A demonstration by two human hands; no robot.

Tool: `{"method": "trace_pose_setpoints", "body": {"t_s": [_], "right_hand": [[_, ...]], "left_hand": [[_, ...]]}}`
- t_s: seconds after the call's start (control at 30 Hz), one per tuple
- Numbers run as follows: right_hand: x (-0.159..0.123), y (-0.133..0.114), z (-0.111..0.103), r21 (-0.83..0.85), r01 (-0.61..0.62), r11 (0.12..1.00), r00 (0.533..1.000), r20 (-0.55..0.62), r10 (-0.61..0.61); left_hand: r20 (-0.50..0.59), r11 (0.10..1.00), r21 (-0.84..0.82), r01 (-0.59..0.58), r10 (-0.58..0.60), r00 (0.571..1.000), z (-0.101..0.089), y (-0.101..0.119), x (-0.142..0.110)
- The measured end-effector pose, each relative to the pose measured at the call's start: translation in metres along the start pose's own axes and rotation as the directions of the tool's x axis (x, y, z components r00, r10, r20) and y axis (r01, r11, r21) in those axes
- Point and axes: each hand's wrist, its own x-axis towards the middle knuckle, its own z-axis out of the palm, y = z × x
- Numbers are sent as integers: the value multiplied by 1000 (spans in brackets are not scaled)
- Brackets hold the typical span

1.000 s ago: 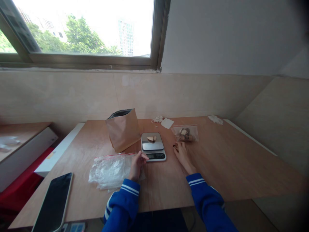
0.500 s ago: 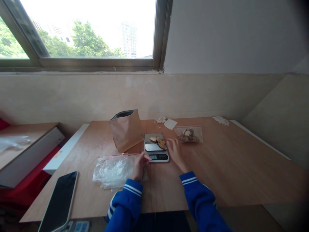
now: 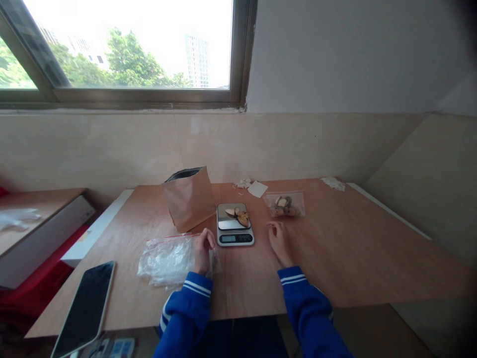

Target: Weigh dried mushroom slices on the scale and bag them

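Note:
A small digital kitchen scale (image 3: pixel 235 239) stands in the middle of the table, with several dried mushroom slices (image 3: pixel 238 216) on its plate. My left hand (image 3: pixel 203 247) rests just left of the scale, over the right edge of a pile of clear zip bags (image 3: pixel 167 261); its fingers are curled in and no object shows in them. To the right of the scale lies my right hand (image 3: pixel 278 242), loosely closed on the tabletop and apart from the scale. Beyond it is a clear zip bag of dried mushroom pieces (image 3: pixel 286 205).
Behind the zip bags stands an open brown paper pouch (image 3: pixel 191 201). A white square of paper (image 3: pixel 257 189) and pale scraps (image 3: pixel 244 183) lie near the wall, more scraps (image 3: pixel 333 184) at the far right. A large phone or tablet (image 3: pixel 85 306) is at the front left.
My right hand has drawn back from the mushroom slices and its fingers have curled in. My left hand has pulled away from the scale's display. The view has shifted slightly right.

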Motion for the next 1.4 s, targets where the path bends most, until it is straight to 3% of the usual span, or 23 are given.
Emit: {"method": "trace_pose_setpoints", "body": {"t_s": [0.1,0.17,0.27,0.33,0.4,0.53,0.63,0.77,0.93,1.0,1.1,1.17,1.23,1.27,1.33,1.4], "right_hand": [[0,-2,-1,-6,-9,1000,1000,12,9],[0,-3,-2,-9,-16,1000,1000,20,16],[-1,-2,-1,-35,-22,999,999,32,23],[-2,0,0,-64,-20,998,999,31,22],[-3,1,1,-91,-16,996,999,29,19],[-3,3,2,-122,-12,992,1000,25,16],[-3,3,2,-105,-6,994,1000,22,9],[-2,2,0,-69,-8,998,1000,3,8],[-5,-14,-9,-62,30,998,999,-20,-31],[-12,-37,-15,-42,85,996,994,-62,-87],[-29,-93,-23,31,231,973,971,-76,-228],[-40,-138,-24,93,346,933,937,15,-349],[-47,-179,-22,137,452,881,856,209,-472],[-48,-196,-19,151,502,851,814,251,-524],[-46,-220,-13,165,550,819,759,311,-572],[-40,-233,-9,159,526,835,754,367,-545]], "left_hand": [[-65,948,246,-201,223,973,-5,29,10],[-126,816,465,-343,445,886,-8,58,24],[-144,570,746,-343,642,753,-9,104,51],[-138,458,845,-277,687,713,-11,124,70],[-119,384,900,-206,671,732,-15,130,86],[-61,299,945,-132,559,827,-29,119,102],[-59,304,942,-143,570,820,-36,114,99],[-37,341,917,-209,593,805,-35,123,69],[-50,426,884,-192,495,868,-25,127,1],[-23,473,848,-239,483,875,-22,123,-22],[32,520,800,-297,459,888,-19,115,-42],[34,514,810,-284,442,897,-18,113,-47],[-3,494,839,-229,423,906,-16,114,-48],[-24,489,849,-200,414,910,-16,116,-48],[-57,491,858,-155,389,919,-14,120,-47],[-83,501,859,-110,349,933,-13,125,-46]]}}
